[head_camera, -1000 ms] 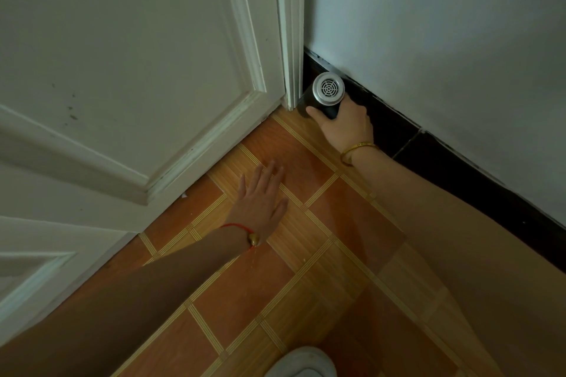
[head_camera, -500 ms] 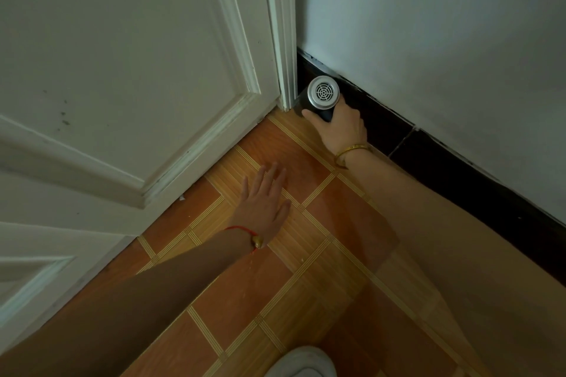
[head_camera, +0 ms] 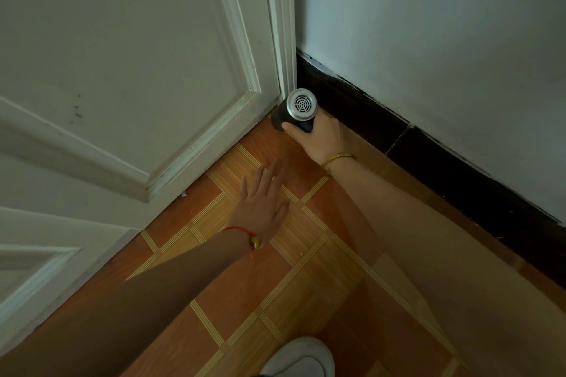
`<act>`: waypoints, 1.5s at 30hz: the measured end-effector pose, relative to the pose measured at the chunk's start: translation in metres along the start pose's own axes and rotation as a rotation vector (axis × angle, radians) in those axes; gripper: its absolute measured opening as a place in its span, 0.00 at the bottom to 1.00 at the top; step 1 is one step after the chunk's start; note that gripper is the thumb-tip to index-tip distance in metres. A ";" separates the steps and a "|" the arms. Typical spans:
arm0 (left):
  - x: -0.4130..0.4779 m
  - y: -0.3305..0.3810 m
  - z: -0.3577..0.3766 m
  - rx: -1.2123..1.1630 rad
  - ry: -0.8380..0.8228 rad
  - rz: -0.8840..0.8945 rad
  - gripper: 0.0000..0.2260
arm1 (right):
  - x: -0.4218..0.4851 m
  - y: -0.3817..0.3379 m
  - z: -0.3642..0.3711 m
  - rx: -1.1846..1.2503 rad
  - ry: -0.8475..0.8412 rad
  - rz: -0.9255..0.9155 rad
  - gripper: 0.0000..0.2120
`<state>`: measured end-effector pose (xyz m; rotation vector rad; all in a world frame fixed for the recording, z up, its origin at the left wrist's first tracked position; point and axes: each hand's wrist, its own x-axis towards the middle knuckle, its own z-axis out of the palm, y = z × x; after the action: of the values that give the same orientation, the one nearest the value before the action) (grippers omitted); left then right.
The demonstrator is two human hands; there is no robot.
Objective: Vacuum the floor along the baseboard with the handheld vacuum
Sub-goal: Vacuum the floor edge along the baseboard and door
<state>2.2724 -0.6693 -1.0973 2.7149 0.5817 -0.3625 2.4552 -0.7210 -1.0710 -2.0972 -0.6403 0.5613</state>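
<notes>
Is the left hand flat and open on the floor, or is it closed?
Open: the left hand has its fingers spread, palm down over the tiled floor. Whether it presses the floor, I cannot tell.

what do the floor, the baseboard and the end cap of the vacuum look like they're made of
Floor: likely glazed ceramic tile, orange squares with striped tan bands between them and a slight sheen.
Baseboard: black glossy tile strip, judging by a vertical joint; its top edge is ragged against the wall paint.
Handheld vacuum end cap: looks like brushed silver metal or metallised plastic with a web-pattern grille; body matte black.

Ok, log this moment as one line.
right hand: grips handheld vacuum | vacuum: in corner between door frame and baseboard | left hand: flat on floor
</notes>
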 end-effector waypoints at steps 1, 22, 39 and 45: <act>-0.002 -0.001 0.000 0.000 0.000 -0.006 0.27 | -0.001 -0.002 0.005 -0.012 -0.005 -0.004 0.33; -0.024 -0.025 0.001 0.023 0.022 -0.094 0.29 | -0.024 -0.023 0.034 -0.011 -0.086 0.033 0.26; -0.020 -0.004 -0.002 0.036 -0.013 -0.055 0.28 | -0.027 -0.005 -0.007 -0.258 0.105 0.065 0.33; -0.018 0.003 -0.002 0.020 -0.023 -0.032 0.28 | -0.025 0.005 -0.028 -0.234 0.164 0.147 0.32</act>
<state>2.2581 -0.6771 -1.0892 2.7190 0.6194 -0.4093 2.4538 -0.7556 -1.0562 -2.3960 -0.4786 0.4044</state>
